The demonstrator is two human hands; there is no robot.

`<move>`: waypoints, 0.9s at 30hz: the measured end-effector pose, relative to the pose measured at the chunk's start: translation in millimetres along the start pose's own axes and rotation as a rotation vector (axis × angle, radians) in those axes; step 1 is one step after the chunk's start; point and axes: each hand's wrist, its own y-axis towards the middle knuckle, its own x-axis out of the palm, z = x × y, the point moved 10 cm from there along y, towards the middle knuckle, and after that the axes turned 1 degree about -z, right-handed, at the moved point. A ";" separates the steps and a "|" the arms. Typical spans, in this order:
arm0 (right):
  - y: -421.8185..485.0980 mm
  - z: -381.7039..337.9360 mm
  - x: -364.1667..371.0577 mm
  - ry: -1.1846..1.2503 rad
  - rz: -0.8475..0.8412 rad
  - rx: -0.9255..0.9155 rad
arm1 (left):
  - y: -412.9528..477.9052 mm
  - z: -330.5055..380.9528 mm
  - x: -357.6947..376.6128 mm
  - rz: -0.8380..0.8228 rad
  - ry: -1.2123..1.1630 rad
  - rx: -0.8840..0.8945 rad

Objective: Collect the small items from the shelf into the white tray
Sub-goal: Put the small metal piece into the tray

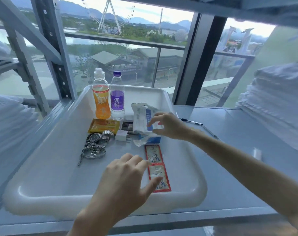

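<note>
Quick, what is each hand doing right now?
Left hand: open, fingers spread over the red sachet strip, holding nothing.
Right hand: fingers pinched on the white and blue packet in the white tray.

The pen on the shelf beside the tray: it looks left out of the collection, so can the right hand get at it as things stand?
Probably not yet: the pen lies uncovered just behind the right hand, but its fingers hold a white packet over the white tray.

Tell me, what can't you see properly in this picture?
- Head view: the right hand covers part of the white-and-blue packet, and its print is too blurred to read.
- The left hand hides the edge of the red sachet strip.
- The pen lies partly behind the white tray rim.
</note>
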 end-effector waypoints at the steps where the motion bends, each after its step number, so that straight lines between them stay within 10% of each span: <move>1: -20.4 9.9 -15.0 0.006 0.037 0.027 | 8.1 14.9 4.1 -0.001 -0.016 0.029; 14: -225.2 207.3 -54.7 0.159 0.107 0.612 | 76.5 135.1 56.5 -0.016 -0.049 0.141; 27: -207.1 269.2 18.1 -0.012 -0.090 0.704 | 70.5 144.1 45.7 0.051 -0.114 0.126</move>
